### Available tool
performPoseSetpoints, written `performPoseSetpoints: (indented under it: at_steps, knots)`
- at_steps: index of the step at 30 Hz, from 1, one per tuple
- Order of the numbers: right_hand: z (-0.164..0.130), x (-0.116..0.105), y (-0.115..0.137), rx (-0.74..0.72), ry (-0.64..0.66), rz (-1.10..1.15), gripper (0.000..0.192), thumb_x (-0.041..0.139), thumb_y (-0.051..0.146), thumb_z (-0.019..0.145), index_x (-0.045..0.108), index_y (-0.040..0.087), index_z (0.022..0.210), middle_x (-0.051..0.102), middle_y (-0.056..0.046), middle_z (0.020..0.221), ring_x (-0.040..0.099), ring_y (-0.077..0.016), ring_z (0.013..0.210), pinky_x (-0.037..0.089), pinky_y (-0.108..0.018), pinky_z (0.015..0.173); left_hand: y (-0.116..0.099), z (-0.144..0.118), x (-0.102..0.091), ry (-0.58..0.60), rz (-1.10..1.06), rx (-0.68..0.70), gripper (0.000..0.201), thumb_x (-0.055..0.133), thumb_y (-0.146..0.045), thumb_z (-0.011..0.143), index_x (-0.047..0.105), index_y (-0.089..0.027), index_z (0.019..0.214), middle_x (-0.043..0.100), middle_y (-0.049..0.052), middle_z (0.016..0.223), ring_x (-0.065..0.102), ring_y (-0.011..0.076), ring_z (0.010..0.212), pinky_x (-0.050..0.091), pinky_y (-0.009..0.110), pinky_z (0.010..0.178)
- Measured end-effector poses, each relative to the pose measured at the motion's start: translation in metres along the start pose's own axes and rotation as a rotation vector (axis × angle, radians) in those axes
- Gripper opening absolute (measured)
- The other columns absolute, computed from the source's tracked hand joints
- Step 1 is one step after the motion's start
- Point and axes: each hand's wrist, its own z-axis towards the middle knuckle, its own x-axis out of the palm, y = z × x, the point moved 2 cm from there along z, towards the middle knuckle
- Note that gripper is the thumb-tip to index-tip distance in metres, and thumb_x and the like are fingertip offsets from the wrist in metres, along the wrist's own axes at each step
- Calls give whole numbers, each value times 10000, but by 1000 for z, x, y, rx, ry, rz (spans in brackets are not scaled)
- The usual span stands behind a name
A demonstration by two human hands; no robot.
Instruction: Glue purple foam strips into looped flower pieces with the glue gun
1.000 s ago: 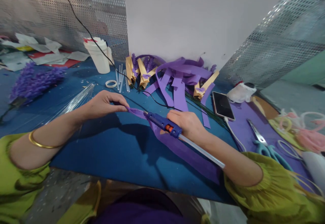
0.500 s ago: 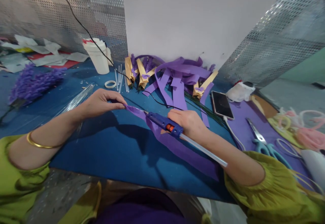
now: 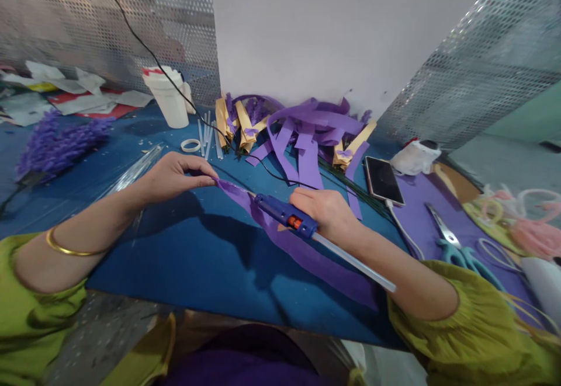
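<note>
The person's left hand (image 3: 173, 176) is pinching the tip of a long purple paper strip (image 3: 307, 251) lying on the blue mat (image 3: 197, 257). The right hand (image 3: 326, 214), at about 3 o'clock from the left hand, is gripping a blue glue gun (image 3: 283, 215) and pointing its nozzle at the strip. This looks like the gluing step. The nozzle probably needs to be moving slowly along the paper.

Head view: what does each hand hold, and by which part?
The left hand pinches the far end of a long purple paper strip. The right hand grips the blue glue gun by its handle, nozzle on the strip.
</note>
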Motion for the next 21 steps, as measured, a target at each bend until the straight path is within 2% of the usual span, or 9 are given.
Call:
performPoseSetpoints:
  at_steps: [6,14,18,21]
  knots:
    - [0,-2,2,15,18,10,320,504,446,952,560,204,751,585,-30,733,507,-149,619,233,-303,543,-2,0,0,-8,14,-22,262,665,-434,796,767,-197,839,761,39,856,678,194,829,522,278,801]
    - [0,1,-2,-36,9,-52,226,523,333,929,509,203,744,573,-14,731,468,-136,593,217,-284,534,1,0,0,-3,-7,-26,244,660,-410,808,762,-193,851,757,42,864,679,193,839,516,275,804]
    - [0,1,-1,-67,-1,-105,238,509,337,942,505,196,751,561,-14,716,453,-136,590,191,-291,544,-3,0,1,-31,-57,-2,219,683,-397,796,751,-189,803,747,46,842,664,188,817,509,279,791]
    - [0,3,0,-80,1,-214,184,492,268,936,526,184,776,578,-35,740,427,-145,587,181,-311,553,-7,-2,0,-40,-90,54,179,692,-357,805,741,-187,772,736,41,834,651,179,805,507,291,784]
